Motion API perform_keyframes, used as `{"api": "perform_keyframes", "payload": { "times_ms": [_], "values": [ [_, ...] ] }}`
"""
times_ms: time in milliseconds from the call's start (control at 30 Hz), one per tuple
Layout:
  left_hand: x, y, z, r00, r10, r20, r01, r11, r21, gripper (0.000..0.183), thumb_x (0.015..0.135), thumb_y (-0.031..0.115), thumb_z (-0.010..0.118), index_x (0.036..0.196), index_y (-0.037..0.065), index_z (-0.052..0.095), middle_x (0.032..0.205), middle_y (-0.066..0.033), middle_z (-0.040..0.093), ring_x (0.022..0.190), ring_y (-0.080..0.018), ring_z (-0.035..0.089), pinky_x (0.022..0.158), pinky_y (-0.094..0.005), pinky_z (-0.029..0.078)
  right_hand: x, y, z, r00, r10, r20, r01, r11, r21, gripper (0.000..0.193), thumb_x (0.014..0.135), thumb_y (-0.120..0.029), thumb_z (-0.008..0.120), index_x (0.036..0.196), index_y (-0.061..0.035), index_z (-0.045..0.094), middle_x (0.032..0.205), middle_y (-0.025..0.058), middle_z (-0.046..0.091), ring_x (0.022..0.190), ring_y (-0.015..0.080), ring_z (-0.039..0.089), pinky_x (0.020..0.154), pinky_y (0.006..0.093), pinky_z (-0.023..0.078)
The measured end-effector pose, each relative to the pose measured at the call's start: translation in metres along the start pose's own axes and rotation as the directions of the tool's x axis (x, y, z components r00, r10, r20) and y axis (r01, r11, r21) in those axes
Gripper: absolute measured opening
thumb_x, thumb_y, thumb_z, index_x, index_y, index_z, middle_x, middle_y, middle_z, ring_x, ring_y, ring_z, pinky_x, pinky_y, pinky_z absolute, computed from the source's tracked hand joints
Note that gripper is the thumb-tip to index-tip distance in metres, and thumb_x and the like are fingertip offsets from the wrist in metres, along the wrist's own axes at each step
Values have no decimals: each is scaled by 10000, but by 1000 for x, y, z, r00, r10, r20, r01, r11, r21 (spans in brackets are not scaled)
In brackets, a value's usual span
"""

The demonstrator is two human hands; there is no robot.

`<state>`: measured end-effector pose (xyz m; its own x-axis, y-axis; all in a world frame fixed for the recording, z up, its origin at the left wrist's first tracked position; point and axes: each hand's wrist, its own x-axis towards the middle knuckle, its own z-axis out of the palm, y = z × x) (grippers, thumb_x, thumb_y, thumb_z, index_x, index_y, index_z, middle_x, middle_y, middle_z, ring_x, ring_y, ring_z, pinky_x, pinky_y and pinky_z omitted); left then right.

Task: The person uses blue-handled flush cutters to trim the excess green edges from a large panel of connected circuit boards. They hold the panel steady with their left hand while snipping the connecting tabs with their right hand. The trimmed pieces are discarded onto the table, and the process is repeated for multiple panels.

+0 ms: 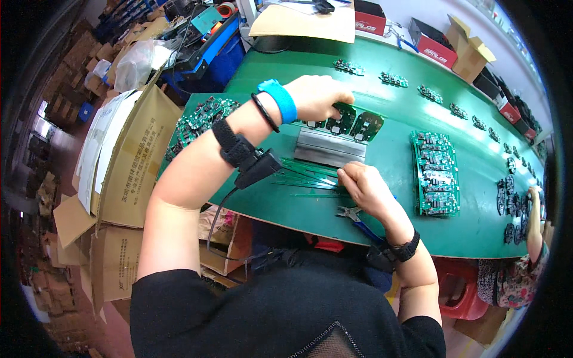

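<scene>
My left hand (322,98) is closed on the upper edge of a green circuit board panel (365,126). The panel leans upright behind a grey ridged metal block (328,149) on the green table. Closer to me, my right hand (367,186) has its fingers pinched together. Whatever they hold, if anything, is hidden. Thin green strips (307,174) lie loose just left of that hand. Below it rests a pair of cutting pliers (357,219) with blue handles, its jaws toward the strips.
A stack of circuit board panels (436,173) stands to the right, and a heap of boards (203,122) to the left. Small boards (394,79) line the far side. Cardboard boxes (134,161) flank the table's left. Another person's arm (534,224) reaches in at far right, beside dark parts (510,200).
</scene>
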<state>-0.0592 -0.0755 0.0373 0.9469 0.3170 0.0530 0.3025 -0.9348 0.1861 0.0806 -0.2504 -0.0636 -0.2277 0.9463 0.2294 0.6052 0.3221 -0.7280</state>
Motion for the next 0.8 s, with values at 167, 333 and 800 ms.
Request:
{"api": "perform_keyframes", "payload": {
  "times_ms": [167,333,800],
  "values": [
    [13,1,18,992,-107,63,107,994,0,313,810,205,696,1107,123,643,997,-133,686,942,-343,648,810,-438,513,-5,11,5,988,-157,-1,157,988,1,124,831,-110,640,788,6,640,769,164,581,755,357,594,701,426,483],
    [5,7,25,994,-108,8,108,994,-4,322,812,210,689,1122,140,635,988,-133,687,936,-343,649,804,-446,514,-6,10,2,997,-67,33,66,997,46,105,802,-103,664,810,0,681,786,136,609,795,332,611,717,404,498],
    [-1,2,42,973,10,-229,-41,991,-128,277,874,270,644,1129,163,665,954,-139,690,859,-348,658,745,-408,528,-1,18,4,988,-19,-155,19,1000,-5,76,801,-84,663,825,-12,673,784,135,604,844,337,601,769,404,483]
  ]
}}
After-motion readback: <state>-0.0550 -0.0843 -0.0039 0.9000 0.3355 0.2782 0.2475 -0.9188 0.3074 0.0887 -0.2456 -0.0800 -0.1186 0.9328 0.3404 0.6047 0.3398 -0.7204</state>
